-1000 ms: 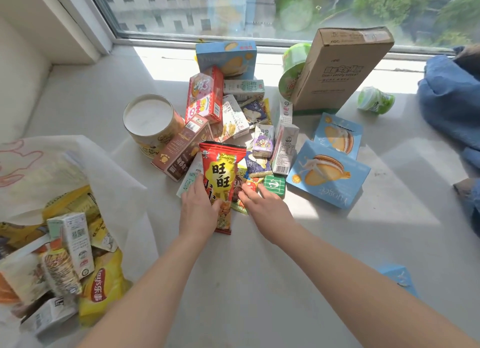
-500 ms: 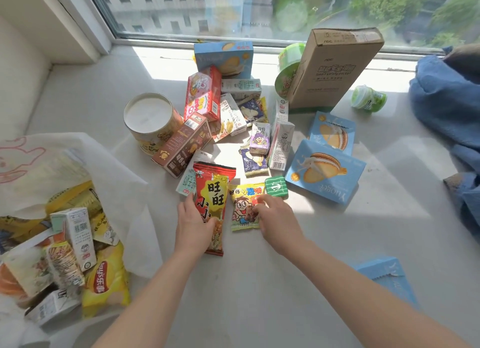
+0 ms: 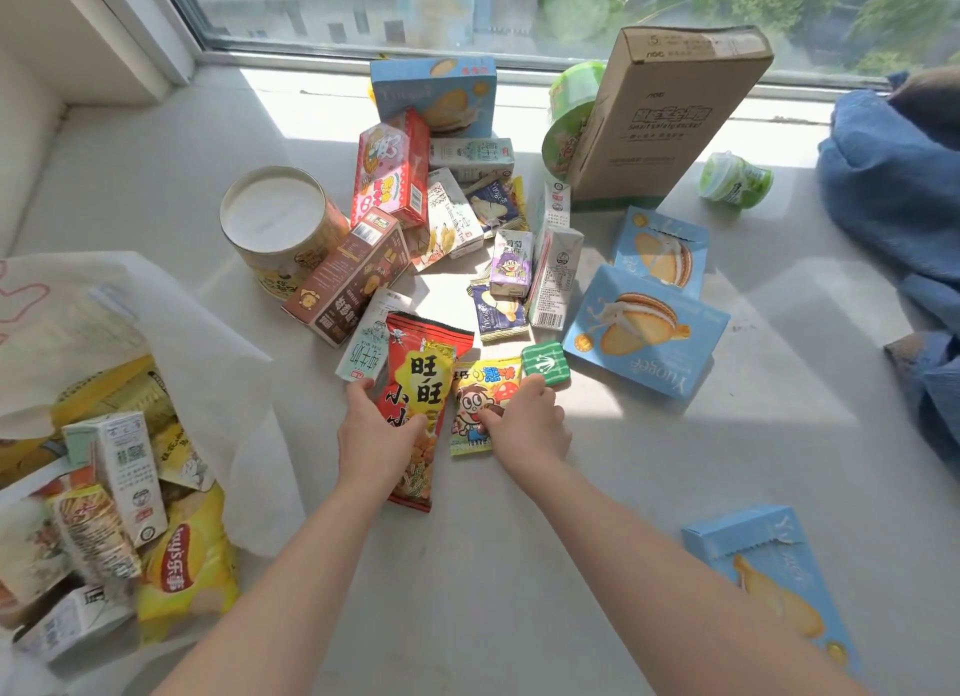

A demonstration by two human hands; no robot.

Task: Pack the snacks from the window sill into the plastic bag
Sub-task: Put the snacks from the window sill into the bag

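Observation:
A pile of snacks lies on the window sill (image 3: 519,581). My left hand (image 3: 375,435) grips a long red snack packet (image 3: 423,378) at its lower half, thumb over the front. To its right my right hand (image 3: 524,425) pinches a small yellow cartoon packet (image 3: 480,383), fingers also touching a green square sweet (image 3: 545,363). The white plastic bag (image 3: 208,363) stands open at the left, with a yellow crisp bag (image 3: 182,565), a milk carton (image 3: 130,467) and other snacks inside.
Behind my hands lie a brown box (image 3: 353,274), a round tub (image 3: 275,228), a red-pink box (image 3: 389,170), blue biscuit boxes (image 3: 644,332), small cartons. A tall cardboard box (image 3: 660,113) and green cups (image 3: 735,178) stand near the window. Blue cloth (image 3: 898,186) lies right; another blue box (image 3: 774,581) near right.
Both hands drew back towards me, dragging the red packet and the yellow cartoon packet out of the pile. The yellow packet, partly hidden before, now lies in the open.

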